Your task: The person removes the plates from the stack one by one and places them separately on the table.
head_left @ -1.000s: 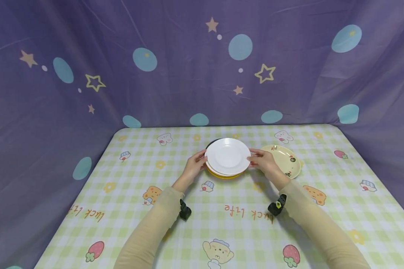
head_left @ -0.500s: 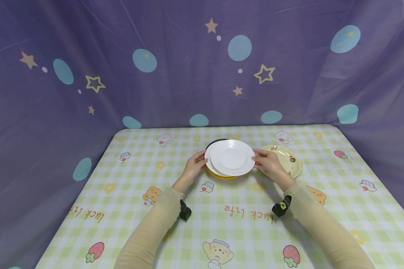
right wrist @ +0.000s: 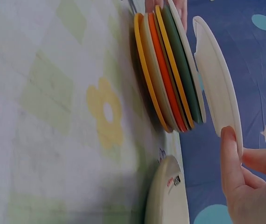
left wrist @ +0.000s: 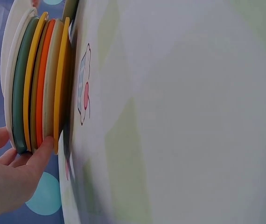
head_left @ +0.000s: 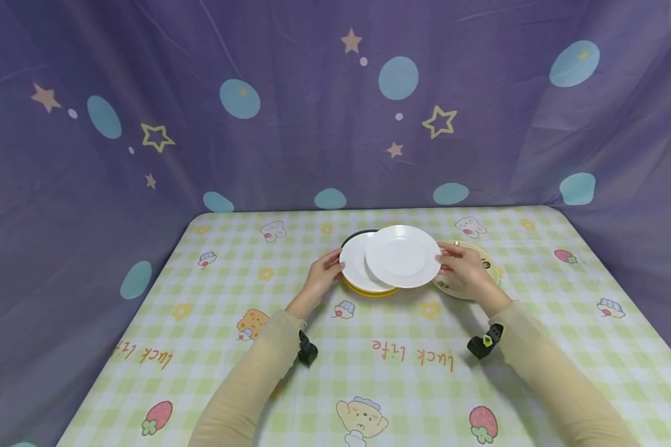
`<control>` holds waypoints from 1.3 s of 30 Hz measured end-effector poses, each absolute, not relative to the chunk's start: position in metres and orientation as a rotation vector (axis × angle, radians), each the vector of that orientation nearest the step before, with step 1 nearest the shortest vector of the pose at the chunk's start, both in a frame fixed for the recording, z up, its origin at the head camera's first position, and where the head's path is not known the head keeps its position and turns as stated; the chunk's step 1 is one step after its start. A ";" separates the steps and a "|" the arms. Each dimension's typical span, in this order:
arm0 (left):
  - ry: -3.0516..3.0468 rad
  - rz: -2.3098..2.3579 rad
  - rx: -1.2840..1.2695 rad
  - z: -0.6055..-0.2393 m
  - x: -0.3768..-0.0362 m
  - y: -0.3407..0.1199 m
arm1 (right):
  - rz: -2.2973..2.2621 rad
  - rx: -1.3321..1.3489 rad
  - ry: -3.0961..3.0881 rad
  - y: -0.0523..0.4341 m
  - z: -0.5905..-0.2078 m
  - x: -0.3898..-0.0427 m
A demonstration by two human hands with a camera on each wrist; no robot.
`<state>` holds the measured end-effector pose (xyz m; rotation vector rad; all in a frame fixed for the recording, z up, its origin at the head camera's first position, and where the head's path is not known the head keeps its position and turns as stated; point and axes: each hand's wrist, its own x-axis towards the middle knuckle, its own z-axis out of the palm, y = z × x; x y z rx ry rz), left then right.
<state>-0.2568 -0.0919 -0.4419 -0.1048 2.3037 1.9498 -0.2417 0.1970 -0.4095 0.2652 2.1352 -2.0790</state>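
A stack of plates (left wrist: 42, 84) in green, yellow, orange, cream and white stands in the middle of the table, a white plate (head_left: 355, 264) on top. My left hand (head_left: 320, 279) grips the stack's left edge, thumb at the top plate and fingers along the rims. Another white plate (head_left: 404, 256) is raised over the stack's right part, and the right wrist view shows a gap between them. My right hand (right wrist: 254, 191) pinches that plate's right rim between thumb and fingers. Below the right hand lies a cream patterned plate (right wrist: 163, 200), partly covered by it in the head view.
A checked tablecloth (head_left: 313, 385) with printed cartoon figures covers the table. Purple curtains (head_left: 291, 155) with stars and blue ovals hang behind and along the sides. Small black devices are strapped at both wrists.
The right hand has drawn the upper white plate rightward off the stack's centre and raised it, uncovering more of the white plate beneath. The left hand has stayed at the stack's left edge.
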 end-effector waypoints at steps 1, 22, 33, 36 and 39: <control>2.301 1.950 -0.108 -0.442 -0.257 -0.092 | -2.084 0.271 2.138 0.199 -0.409 -0.241; 2.287 1.932 -0.146 -0.442 -0.258 -0.092 | -2.131 0.316 2.041 0.240 -0.401 -0.237; 2.285 1.946 -0.135 -0.443 -0.258 -0.092 | -2.147 0.321 2.042 0.265 -0.399 -0.230; 2.288 1.950 -0.132 -0.443 -0.258 -0.092 | -2.107 0.346 2.080 0.273 -0.399 -0.230; 2.288 1.954 -0.127 -0.443 -0.258 -0.092 | -2.086 0.385 2.092 0.280 -0.398 -0.229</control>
